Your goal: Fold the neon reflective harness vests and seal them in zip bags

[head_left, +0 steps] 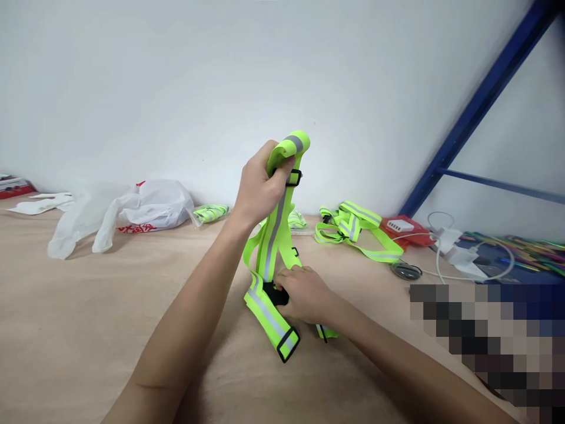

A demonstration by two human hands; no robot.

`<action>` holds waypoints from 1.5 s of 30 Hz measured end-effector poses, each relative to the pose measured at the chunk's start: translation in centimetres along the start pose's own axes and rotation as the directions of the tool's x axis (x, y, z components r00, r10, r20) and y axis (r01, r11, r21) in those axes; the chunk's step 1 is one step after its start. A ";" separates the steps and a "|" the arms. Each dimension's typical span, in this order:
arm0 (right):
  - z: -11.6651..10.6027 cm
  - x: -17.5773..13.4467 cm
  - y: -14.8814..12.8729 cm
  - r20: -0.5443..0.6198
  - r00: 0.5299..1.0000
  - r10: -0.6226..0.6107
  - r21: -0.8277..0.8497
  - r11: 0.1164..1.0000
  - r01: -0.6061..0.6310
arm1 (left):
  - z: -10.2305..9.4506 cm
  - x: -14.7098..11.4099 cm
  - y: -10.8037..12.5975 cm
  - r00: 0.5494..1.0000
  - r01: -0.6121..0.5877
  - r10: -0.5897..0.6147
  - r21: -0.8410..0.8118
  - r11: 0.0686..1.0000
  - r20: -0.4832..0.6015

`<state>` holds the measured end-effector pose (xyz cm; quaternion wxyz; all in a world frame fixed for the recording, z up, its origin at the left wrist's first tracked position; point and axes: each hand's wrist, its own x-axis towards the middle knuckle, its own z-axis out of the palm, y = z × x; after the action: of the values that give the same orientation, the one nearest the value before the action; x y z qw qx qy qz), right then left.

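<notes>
A neon-yellow reflective vest [274, 250] made of elastic straps with grey stripes hangs upright between my hands. My left hand [263, 182] is closed around its folded top, beside a black slide buckle [293, 177]. Lower down, my right hand [304, 294] pinches the black joining patch [276, 294] where the straps meet. A strap end with another black buckle [288, 344] hangs toward me below that hand. Part of the straps behind my right hand is hidden.
Another reflective vest [353, 229] lies loose by the wall, near a mouse [406, 271], white cables and a power strip [399, 225]. Left are white plastic bags [159, 203] and a packed vest [210, 213]. A blue metal frame [472, 106] slants at right.
</notes>
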<state>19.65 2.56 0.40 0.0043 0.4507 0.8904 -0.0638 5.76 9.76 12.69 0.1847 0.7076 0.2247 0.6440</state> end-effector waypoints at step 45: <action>-12.5 -8.5 4.4 -0.740 0.666 -0.096 0.010 0.988 0.153 | -0.8 -1.1 4.2 0.705 0.407 -0.367 0.078 0.910 0.607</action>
<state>28.89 -0.20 12.92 -0.3754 0.3761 0.8422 0.0917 5.20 5.62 14.16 0.3996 0.8075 0.2762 0.3346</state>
